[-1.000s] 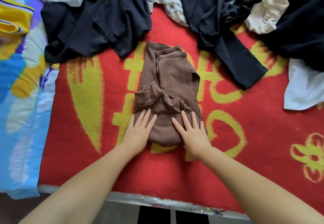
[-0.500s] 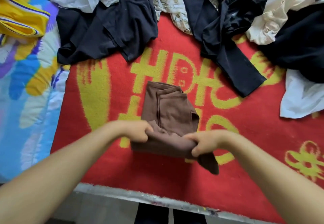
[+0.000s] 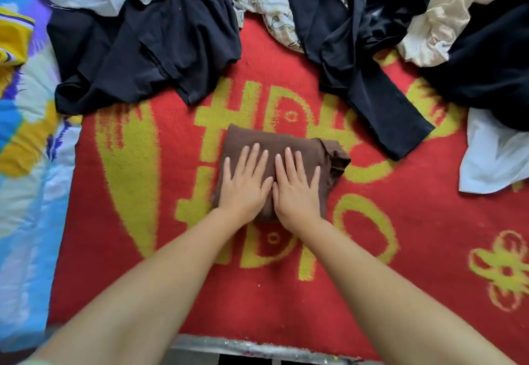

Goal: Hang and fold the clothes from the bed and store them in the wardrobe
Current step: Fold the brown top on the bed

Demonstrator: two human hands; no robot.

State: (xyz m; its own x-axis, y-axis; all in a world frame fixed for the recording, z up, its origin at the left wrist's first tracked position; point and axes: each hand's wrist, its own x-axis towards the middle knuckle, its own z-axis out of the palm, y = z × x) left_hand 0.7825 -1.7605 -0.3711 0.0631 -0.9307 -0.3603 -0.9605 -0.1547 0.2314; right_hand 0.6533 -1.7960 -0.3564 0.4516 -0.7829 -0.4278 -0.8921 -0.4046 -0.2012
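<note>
The left hand (image 3: 244,185) is pressing flat, fingers straight and spread, on the folded brown garment (image 3: 309,150) — lying mid-blanket (image 3: 400,264), long axis left to right, loose end pointing right. Beside it, thumbs nearly touching, the right hand (image 3: 297,190) is pressing likewise — gripping nothing.

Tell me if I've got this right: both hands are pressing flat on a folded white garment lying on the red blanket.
Not quite: the garment is brown, not white. The head view shows the left hand and the right hand pressing flat, side by side, on a folded brown garment lying on the red blanket.
</note>
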